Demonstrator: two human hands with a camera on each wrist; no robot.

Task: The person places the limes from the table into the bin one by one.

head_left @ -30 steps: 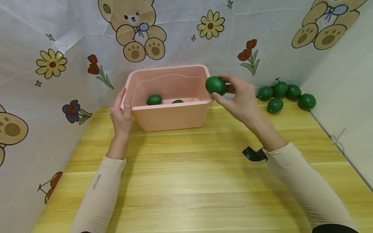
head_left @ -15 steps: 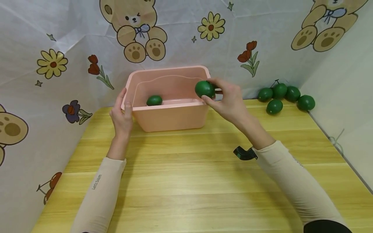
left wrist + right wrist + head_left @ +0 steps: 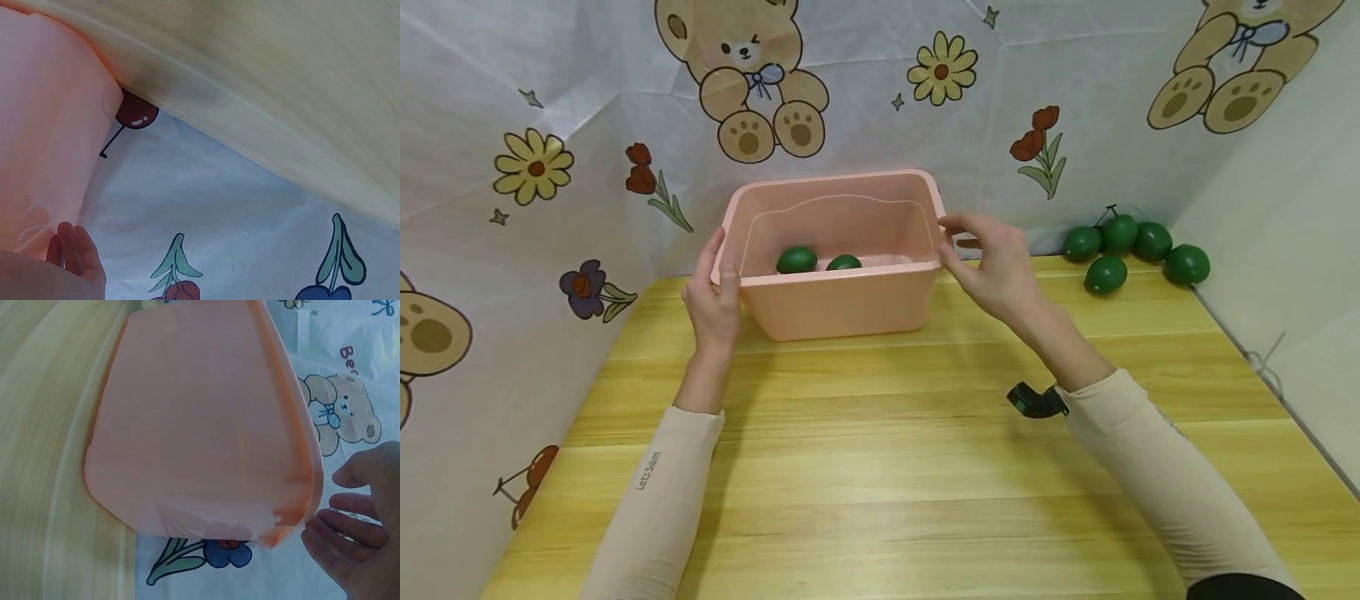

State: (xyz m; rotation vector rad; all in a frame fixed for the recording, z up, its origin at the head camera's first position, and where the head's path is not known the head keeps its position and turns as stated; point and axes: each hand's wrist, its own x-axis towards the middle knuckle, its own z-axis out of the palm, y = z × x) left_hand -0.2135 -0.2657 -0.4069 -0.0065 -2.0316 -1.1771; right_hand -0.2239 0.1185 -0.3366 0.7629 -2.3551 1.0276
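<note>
A pink plastic bin (image 3: 838,304) stands on the wooden table against the backdrop. Inside it, two glossy dark green limes show over the front rim, the left lime (image 3: 797,259) more fully than the right lime (image 3: 845,262). My left hand (image 3: 713,304) grips the bin's left end, thumb at the front corner and fingers along the outer wall; the left wrist view catches its fingertips (image 3: 80,247) against that wall. My right hand (image 3: 996,262) holds nothing, its loosely bent fingers right at the bin's right rim. In the right wrist view, its thumb and fingers (image 3: 340,544) are apart.
Several more green limes (image 3: 1120,234) cluster at the table's back right corner, by the white side wall (image 3: 1285,250). Printed cloth (image 3: 865,108) hangs behind the bin. A black wrist camera mount (image 3: 1036,401) juts from my right sleeve over the wooden table (image 3: 880,467).
The lime in my right hand went over the bin's right rim and was let go inside. My right hand then drew back slightly to the right. The left hand stayed on the bin.
</note>
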